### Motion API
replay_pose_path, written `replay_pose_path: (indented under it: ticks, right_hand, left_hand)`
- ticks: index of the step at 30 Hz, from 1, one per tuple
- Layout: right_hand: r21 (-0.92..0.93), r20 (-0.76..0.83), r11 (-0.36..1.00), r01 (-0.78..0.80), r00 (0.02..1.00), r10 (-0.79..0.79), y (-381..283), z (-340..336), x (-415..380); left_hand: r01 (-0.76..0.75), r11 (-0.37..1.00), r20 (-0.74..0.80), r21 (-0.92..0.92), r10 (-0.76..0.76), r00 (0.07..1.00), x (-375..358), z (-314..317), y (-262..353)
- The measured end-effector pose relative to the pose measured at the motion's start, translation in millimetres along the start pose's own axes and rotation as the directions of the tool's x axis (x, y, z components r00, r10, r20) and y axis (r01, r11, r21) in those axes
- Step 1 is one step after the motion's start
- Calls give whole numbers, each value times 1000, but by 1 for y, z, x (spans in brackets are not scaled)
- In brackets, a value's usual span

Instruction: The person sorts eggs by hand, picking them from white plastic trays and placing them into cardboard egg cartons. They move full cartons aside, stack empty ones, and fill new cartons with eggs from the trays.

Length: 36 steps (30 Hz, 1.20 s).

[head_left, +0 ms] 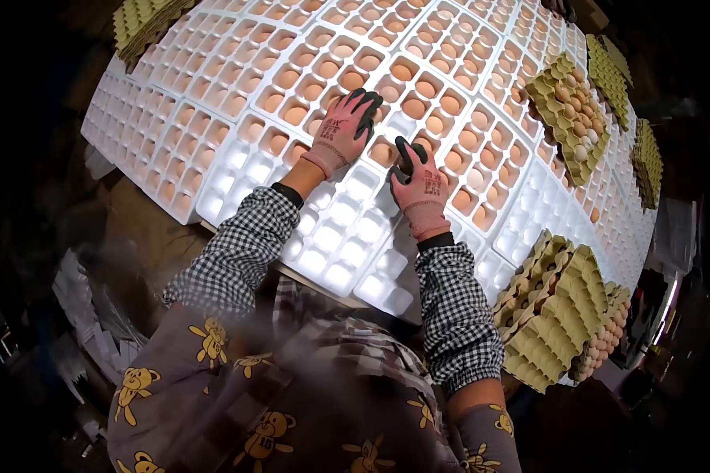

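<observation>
1. White moulded trays (330, 236) dominate your head view, laid edge to edge, presumably so every egg sits upright or level in its own cell.
2. Your gloved left hand (345, 130) reaches over filled cells, fingers bent down among the brown eggs (402, 72); I cannot tell whether its grip holds one.
3. Your gloved right hand (422, 181) is just beside it, fingertips near another egg; its palm faces away, so I cannot tell that grip's state either.
4. Nested pulp trays (556, 315) lean at your right, probably kept within reach; beyond, an egg-bearing pulp tray (551, 102) lies across the white ones.
5. The surface is mostly hidden under the trays; crumpled plastic (95, 307) lies to your left in the dim room.
</observation>
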State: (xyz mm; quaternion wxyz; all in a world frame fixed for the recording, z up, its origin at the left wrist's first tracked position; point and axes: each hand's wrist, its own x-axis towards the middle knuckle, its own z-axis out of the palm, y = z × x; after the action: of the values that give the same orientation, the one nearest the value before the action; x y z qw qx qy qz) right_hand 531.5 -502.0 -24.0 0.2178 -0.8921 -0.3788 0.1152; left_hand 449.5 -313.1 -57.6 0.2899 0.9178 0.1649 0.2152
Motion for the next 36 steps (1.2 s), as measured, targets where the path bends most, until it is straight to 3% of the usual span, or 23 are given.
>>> replay_pose_path:
  ticks: [2,4,5,6,8,10,12,13,14,16,19,20,22,24,26,27,28,30,32,34,35,36]
  right_hand:
    - [311,-116,949,-54,989,94,-8,-3,7]
    - [429,-305,901,62,949,79,-15,2,36]
    - [246,-447,956,161,894,-35,-17,8,53]
    - [143,-366,984,106,930,-47,-18,16,68]
    - [-25,-218,996,-88,973,80,-23,30,81]
    - [192,-364,981,31,931,41,-15,31,74]
    - [282,-434,959,-2,892,129,-3,26,51]
    - [237,-356,971,-13,929,99,1,16,32]
    - [406,-327,909,96,944,46,11,18,15]
    - [440,-298,892,104,954,36,12,4,-17]
    - [533,-296,844,60,948,120,3,-7,-44]
    - [596,-237,803,6,957,169,3,-7,-55]
    - [591,-138,805,-56,976,169,4,-16,-82]
    - [728,-25,678,-99,985,170,-4,-40,-112]
    - [764,-29,644,-25,997,73,-4,-68,-143]
    - [792,19,607,-60,997,74,-3,-82,-158]
    - [815,69,571,-100,995,75,-1,-97,-175]
    - [794,110,593,-133,991,76,10,-127,-204]
    - [746,82,655,-121,993,90,25,-162,-230]
    - [725,-40,685,-72,989,146,47,-196,-256]
    - [675,-153,735,-66,962,226,66,-207,-273]
    - [626,-266,777,-70,917,297,83,-218,-288]
  left_hand:
    - [-19,1000,-46,5,19,999,0,0,0]
    - [-28,999,-53,-27,27,998,1,0,-1]
    - [-26,999,-33,-30,25,999,-4,2,-1]
    - [-10,1000,-45,-27,9,999,-3,2,-1]
    - [-11,1000,-50,-29,9,999,2,3,-1]
    - [-11,1000,-62,-18,10,998,1,2,1]
    - [-5,1000,-69,25,6,998,2,2,5]
    - [-23,997,-35,72,26,999,2,-2,10]
    - [-43,992,-2,122,43,999,3,-5,13]
    - [-51,989,-6,136,52,999,2,-2,14]
    - [-141,973,9,182,142,990,-4,-4,43]
    - [-126,985,65,114,119,991,-10,-4,60]
    - [-3,975,253,224,-55,966,-26,13,84]
    - [37,972,202,230,-85,976,-42,30,85]
    - [-3,944,-40,331,17,999,-37,28,85]
    - [70,906,-105,418,-29,994,-25,24,94]
    - [83,850,22,520,-111,994,-18,30,86]
    - [-44,743,276,668,-193,942,-6,18,107]
    - [-5,761,279,649,-232,932,3,21,99]
    - [-50,741,353,670,-258,899,17,13,109]
    - [-145,704,450,695,-268,852,25,5,118]
    - [-178,651,454,738,-284,844,23,14,104]
